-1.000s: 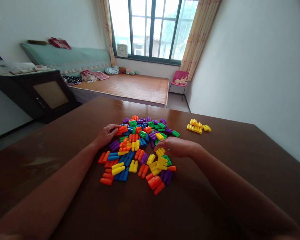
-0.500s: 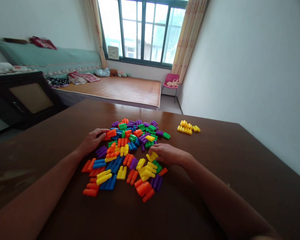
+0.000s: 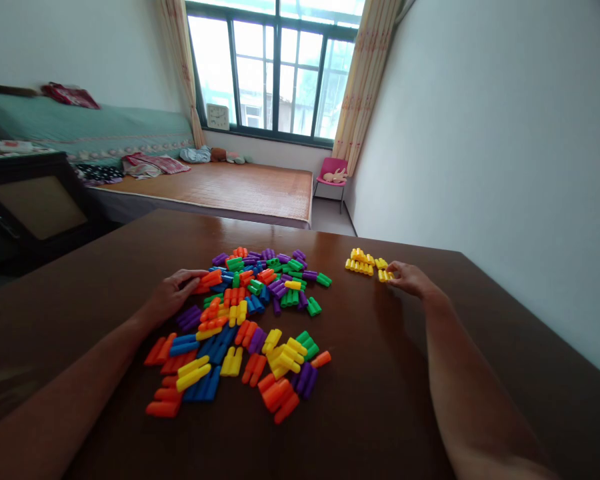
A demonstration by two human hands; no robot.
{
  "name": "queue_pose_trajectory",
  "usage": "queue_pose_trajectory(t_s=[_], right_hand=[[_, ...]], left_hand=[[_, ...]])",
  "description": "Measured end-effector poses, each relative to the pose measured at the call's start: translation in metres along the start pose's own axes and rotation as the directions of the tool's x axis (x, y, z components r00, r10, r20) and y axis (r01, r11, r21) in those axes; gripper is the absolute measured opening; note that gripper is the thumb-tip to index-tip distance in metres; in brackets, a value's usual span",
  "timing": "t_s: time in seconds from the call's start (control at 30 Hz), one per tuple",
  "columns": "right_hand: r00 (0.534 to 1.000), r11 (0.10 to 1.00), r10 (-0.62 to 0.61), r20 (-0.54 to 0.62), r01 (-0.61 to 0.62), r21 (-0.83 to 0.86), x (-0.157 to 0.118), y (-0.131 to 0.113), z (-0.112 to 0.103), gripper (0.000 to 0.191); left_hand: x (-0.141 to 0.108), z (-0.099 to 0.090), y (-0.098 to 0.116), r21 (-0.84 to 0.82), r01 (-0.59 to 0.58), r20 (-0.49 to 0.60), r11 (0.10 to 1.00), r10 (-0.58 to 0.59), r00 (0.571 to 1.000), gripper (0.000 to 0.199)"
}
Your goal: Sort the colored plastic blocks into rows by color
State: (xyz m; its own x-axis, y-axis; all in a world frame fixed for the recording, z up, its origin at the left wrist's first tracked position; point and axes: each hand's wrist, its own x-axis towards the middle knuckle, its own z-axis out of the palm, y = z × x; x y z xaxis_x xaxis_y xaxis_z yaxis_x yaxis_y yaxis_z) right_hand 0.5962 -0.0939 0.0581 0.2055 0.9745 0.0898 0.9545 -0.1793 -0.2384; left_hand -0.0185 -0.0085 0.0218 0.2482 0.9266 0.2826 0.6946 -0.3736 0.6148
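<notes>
Yellow block (image 3: 385, 275) is pinched by the right hand (image 3: 411, 279) beside a small yellow stack (image 3: 360, 267), well apart from the left hand (image 3: 171, 293), which touches an orange block (image 3: 211, 281) — grip unclear from here.

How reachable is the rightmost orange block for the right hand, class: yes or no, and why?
Probably yes: bare tabletop lies between the right hand and the orange block. The hand appears to hold a yellow block, though, so it may need to let go first.
</notes>
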Motion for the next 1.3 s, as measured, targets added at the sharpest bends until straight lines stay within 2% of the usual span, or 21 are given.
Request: queue_pose_trajectory(t_s=[0.13,0.23,0.37,0.53,0.67,0.77,0.83,0.9,1.0,1.13,1.23,1.3], right_hand=[[0.999,0.999,-0.012,-0.042,0.013,0.033,0.004,0.001,0.020,0.022],[0.995,1.000,0.017,-0.099,-0.017,0.001,0.006,-0.001,0.019,0.018],[0.994,0.996,0.078,-0.071,-0.080,-0.028,0.004,0.001,0.018,0.018],[0.994,0.996,0.061,-0.089,-0.067,-0.063,0.004,-0.002,0.024,0.019],[0.992,0.998,0.060,-0.113,-0.063,-0.019,0.008,0.003,0.025,0.020],[0.965,0.988,0.155,-0.212,-0.150,0.038,0.011,0.010,0.028,0.023],[0.938,0.973,0.232,-0.257,-0.223,0.066,0.012,0.014,0.034,0.032],[0.934,0.966,0.257,-0.248,-0.241,0.092,0.012,0.017,0.041,0.040],[0.950,0.968,0.232,-0.208,-0.204,0.147,0.012,0.020,0.049,0.045],[0.957,0.967,0.233,-0.171,-0.210,0.144,0.011,0.024,0.047,0.046],[0.950,0.984,0.174,-0.258,-0.175,0.019,0.014,0.009,0.035,0.044],[0.948,0.999,0.049,-0.315,-0.051,0.003,0.011,-0.026,0.025,0.043]], left_hand=[[0.000,0.000,-0.002,0.012,-0.019,0.009,1.000,0.019,1.000,0.052],[0.000,0.000,-0.002,0.017,-0.016,0.008,1.000,0.016,1.000,0.052],[0.001,0.000,-0.003,0.012,-0.019,0.000,1.000,0.019,1.000,0.053],[0.001,0.000,-0.002,-0.008,-0.023,0.010,1.000,0.023,1.000,0.054],[0.000,-0.001,0.002,-0.013,-0.018,-0.005,1.000,0.018,1.000,0.056],[0.000,-0.001,0.003,-0.010,-0.013,-0.016,1.000,0.013,1.000,0.057],[0.000,-0.001,0.002,-0.011,-0.019,-0.013,1.000,0.018,1.000,0.056],[0.000,0.000,0.001,-0.013,-0.020,-0.009,1.000,0.020,1.000,0.055],[-0.001,0.000,0.001,-0.015,-0.014,-0.011,1.000,0.014,1.000,0.052],[-0.005,0.002,0.008,-0.026,-0.019,-0.018,0.999,0.018,1.000,0.050],[-0.007,0.003,0.012,-0.045,-0.033,-0.021,0.998,0.032,0.999,0.047],[-0.008,0.004,0.013,-0.059,-0.039,-0.012,0.997,0.039,0.999,0.046]])
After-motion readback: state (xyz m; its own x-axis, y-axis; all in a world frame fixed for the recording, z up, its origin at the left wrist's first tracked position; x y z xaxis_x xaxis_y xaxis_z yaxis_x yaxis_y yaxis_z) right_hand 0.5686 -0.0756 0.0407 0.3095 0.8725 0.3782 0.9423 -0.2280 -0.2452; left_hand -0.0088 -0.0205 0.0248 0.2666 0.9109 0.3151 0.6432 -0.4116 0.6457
